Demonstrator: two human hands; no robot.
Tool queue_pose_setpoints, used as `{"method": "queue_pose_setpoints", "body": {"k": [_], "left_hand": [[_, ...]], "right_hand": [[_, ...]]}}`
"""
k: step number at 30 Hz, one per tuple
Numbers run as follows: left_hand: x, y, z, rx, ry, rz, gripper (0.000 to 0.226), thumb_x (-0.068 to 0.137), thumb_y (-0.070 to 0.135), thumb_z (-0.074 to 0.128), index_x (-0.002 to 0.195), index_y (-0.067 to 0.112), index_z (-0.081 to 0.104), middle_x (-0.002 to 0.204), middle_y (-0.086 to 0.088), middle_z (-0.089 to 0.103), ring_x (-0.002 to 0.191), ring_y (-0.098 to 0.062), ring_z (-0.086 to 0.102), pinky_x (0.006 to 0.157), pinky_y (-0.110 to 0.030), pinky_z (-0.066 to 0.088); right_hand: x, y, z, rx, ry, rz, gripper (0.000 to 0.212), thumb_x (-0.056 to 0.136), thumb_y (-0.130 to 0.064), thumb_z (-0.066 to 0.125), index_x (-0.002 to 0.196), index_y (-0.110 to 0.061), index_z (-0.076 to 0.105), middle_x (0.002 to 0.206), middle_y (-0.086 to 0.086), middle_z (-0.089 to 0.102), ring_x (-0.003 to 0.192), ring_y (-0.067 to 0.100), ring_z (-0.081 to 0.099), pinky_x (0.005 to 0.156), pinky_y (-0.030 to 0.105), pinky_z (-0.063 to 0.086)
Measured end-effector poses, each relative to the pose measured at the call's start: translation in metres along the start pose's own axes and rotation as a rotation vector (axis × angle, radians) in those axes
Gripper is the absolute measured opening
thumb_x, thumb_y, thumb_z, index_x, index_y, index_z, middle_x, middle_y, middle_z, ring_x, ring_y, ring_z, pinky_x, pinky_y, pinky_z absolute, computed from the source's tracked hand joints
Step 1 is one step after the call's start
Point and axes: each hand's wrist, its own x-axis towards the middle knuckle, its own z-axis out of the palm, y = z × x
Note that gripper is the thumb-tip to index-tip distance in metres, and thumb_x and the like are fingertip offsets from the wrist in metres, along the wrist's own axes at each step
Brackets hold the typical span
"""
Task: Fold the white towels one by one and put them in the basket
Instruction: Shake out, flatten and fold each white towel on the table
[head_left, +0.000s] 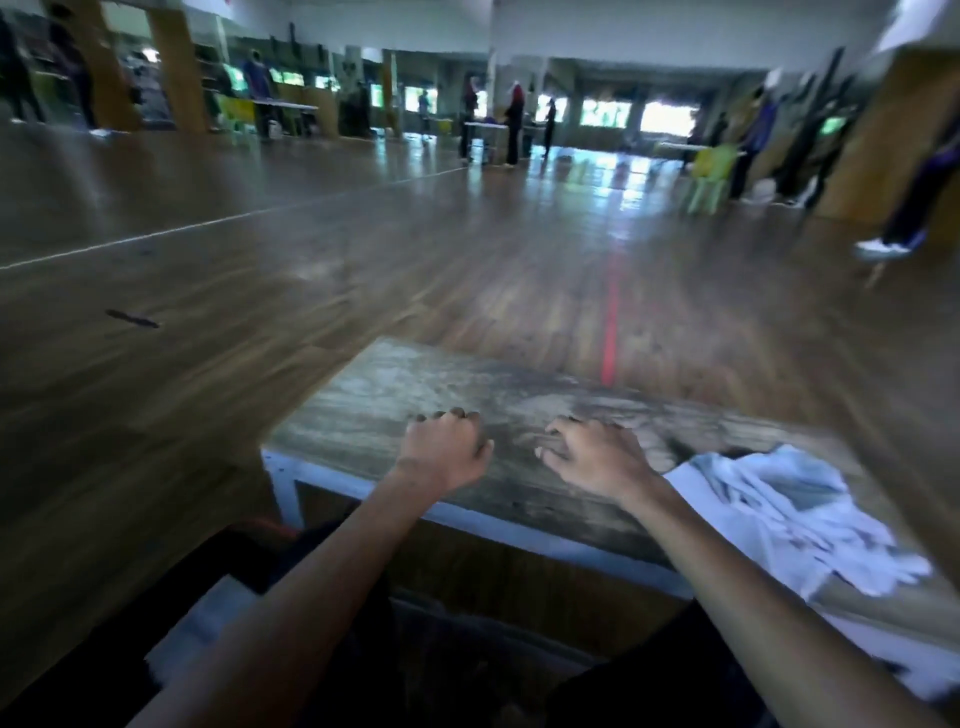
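Worktop (415, 384): worn grainy wood, pale painted edge. Hands both empty: left hand (444, 449) curled, knuckles up; right hand (597, 457) splayed flat. White towels (779, 499) crumpled beside right wrist.

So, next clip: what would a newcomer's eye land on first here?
Two bare hands rest side by side on a worn wooden table: the left hand with fingers curled, the right hand with fingers spread. Just right of them lies a crumpled heap of white towels, none visibly folded. Beyond, a large hall's shiny wooden floor is smeared by motion blur.
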Motion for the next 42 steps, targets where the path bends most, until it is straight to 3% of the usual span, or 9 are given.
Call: {"method": "queue_pose_setpoints", "body": {"k": [10,14,18,22,26,32,35,38,42], "left_hand": [[0.047,0.162,0.033,-0.101,-0.052,0.403,0.044,0.092,0.047,0.039,0.121,0.017,0.055,0.124,-0.007,0.059,0.111,-0.029,0.057,0.089,-0.037,0.043],[0.05,0.205,0.052,-0.11,-0.081,0.537,0.046,0.093,0.045,0.039,0.126,0.015,0.053,0.129,-0.005,0.056,0.113,-0.027,0.056,0.089,-0.038,0.042],[0.049,0.235,0.085,-0.15,-0.109,0.605,0.043,0.092,0.044,0.04,0.121,0.015,0.055,0.125,-0.003,0.056,0.109,-0.024,0.056,0.084,-0.035,0.044],[0.051,0.251,0.118,-0.122,-0.109,0.714,0.042,0.091,0.04,0.044,0.124,0.017,0.054,0.13,-0.001,0.051,0.118,-0.021,0.049,0.092,-0.037,0.038],[0.045,0.26,0.14,-0.18,-0.097,0.785,0.049,0.088,0.042,0.053,0.134,0.026,0.046,0.146,0.002,0.038,0.135,-0.017,0.034,0.102,-0.037,0.028],[0.036,0.266,0.161,-0.299,0.048,0.814,0.022,0.075,0.034,0.069,0.096,0.03,0.067,0.103,0.011,0.064,0.098,-0.015,0.061,0.081,-0.033,0.04],[0.035,0.265,0.163,-0.326,0.105,0.824,0.016,0.083,0.036,0.055,0.085,0.03,0.069,0.091,0.014,0.067,0.09,-0.012,0.061,0.077,-0.03,0.033],[0.036,0.265,0.156,-0.314,0.116,0.814,0.021,0.087,0.033,0.049,0.077,0.027,0.067,0.075,0.013,0.067,0.076,-0.011,0.061,0.077,-0.028,0.031],[0.046,0.263,0.138,-0.241,0.168,0.827,0.008,0.082,0.025,0.058,0.075,0.025,0.06,0.065,0.008,0.063,0.066,-0.014,0.062,0.078,-0.028,0.028]], "right_hand": [[-0.103,0.139,0.004,-0.033,0.009,0.43,0.042,0.09,-0.053,0.042,0.122,-0.028,0.051,0.124,-0.001,0.059,0.112,0.024,0.056,0.083,0.033,0.042],[-0.142,0.18,0.021,-0.019,-0.025,0.552,0.044,0.088,-0.053,0.047,0.124,-0.029,0.053,0.125,-0.003,0.06,0.114,0.021,0.056,0.09,0.034,0.044],[-0.167,0.201,0.042,0.001,-0.098,0.594,0.044,0.089,-0.052,0.048,0.126,-0.028,0.052,0.129,-0.004,0.058,0.116,0.017,0.054,0.096,0.034,0.041],[-0.178,0.204,0.065,-0.019,-0.043,0.567,0.051,0.082,-0.061,0.051,0.123,-0.03,0.055,0.126,-0.004,0.058,0.118,0.019,0.052,0.098,0.036,0.036],[-0.18,0.201,0.086,-0.072,0.022,0.524,0.052,0.068,-0.061,0.065,0.107,-0.027,0.063,0.108,-0.001,0.062,0.106,0.024,0.057,0.086,0.04,0.042],[-0.175,0.202,0.107,-0.141,0.067,0.487,0.032,0.049,-0.038,0.083,0.075,-0.028,0.067,0.075,-0.004,0.062,0.073,0.021,0.065,0.064,0.033,0.051],[-0.176,0.203,0.105,-0.151,0.087,0.487,0.021,0.055,-0.034,0.081,0.067,-0.028,0.065,0.07,-0.006,0.063,0.07,0.018,0.065,0.061,0.032,0.051],[-0.176,0.204,0.1,-0.133,0.147,0.442,0.01,0.069,-0.032,0.062,0.068,-0.022,0.063,0.071,-0.003,0.062,0.071,0.022,0.063,0.061,0.032,0.05],[-0.17,0.203,0.074,-0.132,0.236,0.39,0.024,0.073,-0.034,0.04,0.069,-0.019,0.058,0.064,-0.003,0.059,0.065,0.023,0.061,0.059,0.029,0.045]]}}
